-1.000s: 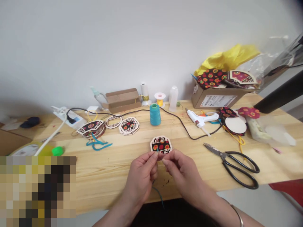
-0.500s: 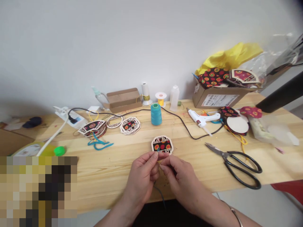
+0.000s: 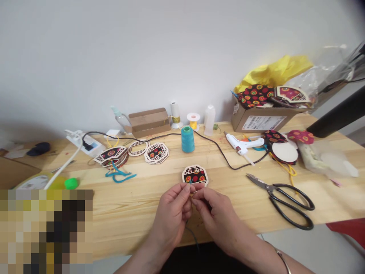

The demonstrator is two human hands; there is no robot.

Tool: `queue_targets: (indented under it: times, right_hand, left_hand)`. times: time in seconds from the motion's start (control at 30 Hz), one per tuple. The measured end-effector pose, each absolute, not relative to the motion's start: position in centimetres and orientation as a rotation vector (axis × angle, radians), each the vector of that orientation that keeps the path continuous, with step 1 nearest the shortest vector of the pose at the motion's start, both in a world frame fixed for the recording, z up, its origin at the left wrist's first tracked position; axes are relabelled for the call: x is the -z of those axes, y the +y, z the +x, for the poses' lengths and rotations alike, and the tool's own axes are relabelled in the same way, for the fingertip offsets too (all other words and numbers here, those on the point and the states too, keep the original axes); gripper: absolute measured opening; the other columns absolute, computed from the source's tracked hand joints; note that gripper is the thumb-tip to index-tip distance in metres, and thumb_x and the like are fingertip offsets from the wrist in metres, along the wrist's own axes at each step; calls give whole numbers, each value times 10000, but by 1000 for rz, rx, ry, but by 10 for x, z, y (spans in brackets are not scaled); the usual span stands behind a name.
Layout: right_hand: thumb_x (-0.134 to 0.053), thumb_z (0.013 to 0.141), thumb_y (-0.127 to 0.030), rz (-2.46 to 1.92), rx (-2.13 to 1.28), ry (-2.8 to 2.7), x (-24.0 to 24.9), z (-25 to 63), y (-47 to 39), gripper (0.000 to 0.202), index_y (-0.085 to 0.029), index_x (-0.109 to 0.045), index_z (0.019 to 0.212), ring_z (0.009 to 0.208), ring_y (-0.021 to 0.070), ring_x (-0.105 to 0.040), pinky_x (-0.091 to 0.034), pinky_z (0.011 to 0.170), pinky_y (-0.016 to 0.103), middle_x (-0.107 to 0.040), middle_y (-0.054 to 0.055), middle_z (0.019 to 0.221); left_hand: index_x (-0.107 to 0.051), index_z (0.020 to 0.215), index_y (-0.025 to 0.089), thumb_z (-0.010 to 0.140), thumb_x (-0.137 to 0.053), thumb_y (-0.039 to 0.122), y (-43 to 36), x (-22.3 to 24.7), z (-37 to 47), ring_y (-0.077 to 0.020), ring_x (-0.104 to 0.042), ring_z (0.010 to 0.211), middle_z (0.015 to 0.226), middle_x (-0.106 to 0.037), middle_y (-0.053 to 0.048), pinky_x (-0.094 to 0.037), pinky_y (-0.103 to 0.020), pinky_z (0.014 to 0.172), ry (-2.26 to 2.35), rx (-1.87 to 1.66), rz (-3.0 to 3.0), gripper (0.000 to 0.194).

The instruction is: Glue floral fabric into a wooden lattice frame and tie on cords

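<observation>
My left hand (image 3: 175, 205) is closed in a pinch on a thin blue cord (image 3: 191, 181), whose end pokes up past the thumb tip. A dark teal length of cord (image 3: 194, 236) hangs below the hands toward the table edge. Fingertips of my right hand (image 3: 215, 211) are pinched together right beside the left ones; a bit of yellowish strand shows between the hands, but what the right fingers grip is too small to make out. Just beyond lies a pale wooden lattice piece (image 3: 195, 169) backed with dark floral fabric, its near edge hidden by my fingers.
A teal thread cone (image 3: 188, 140) stands ahead. Black-handled scissors (image 3: 269, 187) and a white glue gun (image 3: 243, 143) lie rightward, near a full cardboard box (image 3: 264, 121). Leftward are stacked lattice pieces (image 3: 156, 153), fan-shaped pieces (image 3: 111, 154) and a power strip (image 3: 85, 144). A black cable (image 3: 219, 148) crosses the table.
The view has shifted very slightly. Both hands stay pinched together in nearly the same place, with a little more of the blue cord end showing.
</observation>
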State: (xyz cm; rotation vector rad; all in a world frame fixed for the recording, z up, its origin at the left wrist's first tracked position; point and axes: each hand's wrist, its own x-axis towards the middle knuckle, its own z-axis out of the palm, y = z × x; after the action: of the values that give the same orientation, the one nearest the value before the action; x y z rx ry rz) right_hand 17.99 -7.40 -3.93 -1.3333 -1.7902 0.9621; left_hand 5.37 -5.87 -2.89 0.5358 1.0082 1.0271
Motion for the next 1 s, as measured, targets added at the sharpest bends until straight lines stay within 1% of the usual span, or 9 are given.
queue_targets:
  times: [0.2, 0.3, 0.37, 0.5, 0.57, 0.63, 0.73, 0.87, 1.0]
  right_hand:
    - [-482, 895, -196, -1304, -890, -1782, 34, 186, -72, 123, -209, -604, 885, 724, 147, -605, -465, 643, 257, -676, 36, 866]
    - [-537, 872, -211, -1289, -612, -1711, 30, 194, -66, 115, -201, -638, 926, 814, 181, -596, -469, 733, 311, -676, 63, 894]
    - [-599, 828, -219, -1270, -572, -1624, 27, 197, -59, 122, -195, -666, 926, 861, 200, -579, -464, 772, 343, -666, 71, 880]
    - [-705, 716, -247, -1216, -1155, -1371, 25, 198, -49, 186, -192, -717, 893, 717, 165, -582, -477, 688, 317, -622, 23, 738]
    - [-723, 692, -276, -1138, -1476, -1186, 26, 197, -47, 194, -174, -721, 858, 600, 131, -563, -465, 637, 296, -597, -11, 631]
    - [-742, 670, -286, -1090, -1649, -1033, 26, 196, -46, 198, -157, -716, 818, 562, 119, -561, -455, 633, 289, -615, -17, 588]
    - [-759, 649, -266, -1048, -1715, -943, 26, 196, -46, 158, -146, -691, 727, 573, 137, -595, -456, 654, 300, -651, 0, 572]
    - [-712, 706, -282, -925, -1754, -959, 26, 196, -45, 163, -155, -625, 654, 513, 155, -601, -460, 619, 319, -613, -12, 503]
    - [-734, 694, -239, -991, -1574, -976, 25, 200, -44, 167, -145, -612, 632, 604, 108, -575, -443, 634, 253, -620, -8, 637]
  left_hand:
    - [-636, 734, 115, 775, -674, 289, -58, 26, 54, -34, -179, 449, 531, -407, 66, -137, -171, 413, 1028, -1053, 555, 182]
    - [-617, 716, 134, 786, -662, 305, -58, 28, 54, -46, -172, 445, 483, -328, 88, -139, -180, 413, 1032, -1078, 601, 190]
    - [-613, 718, 144, 803, -642, 331, -59, 30, 53, -52, -174, 442, 470, -286, 96, -145, -185, 416, 1040, -1073, 663, 207]
    - [-616, 724, 150, 828, -610, 363, -63, 32, 52, -57, -215, 444, 486, -294, 90, -176, -191, 420, 1062, -988, 832, 237]
    - [-619, 717, 148, 840, -595, 360, -64, 32, 52, -53, -240, 446, 513, -366, 74, -188, -192, 421, 1074, -944, 903, 246]
    - [-605, 675, 144, 849, -582, 359, -64, 32, 52, -49, -253, 444, 527, -408, 62, -192, -194, 422, 1083, -906, 947, 277]
    - [-577, 625, 145, 856, -573, 358, -65, 32, 51, -50, -266, 442, 504, -400, 62, -196, -198, 429, 1086, -876, 982, 314]
    - [-587, 647, 145, 861, -568, 334, -65, 31, 52, -49, -262, 446, 530, -432, 55, -192, -201, 434, 1039, -873, 955, 286]
    - [-623, 749, 152, 872, -548, 335, -64, 31, 53, -62, -309, 493, 607, -491, 35, -239, -198, 467, 989, -898, 898, 233]
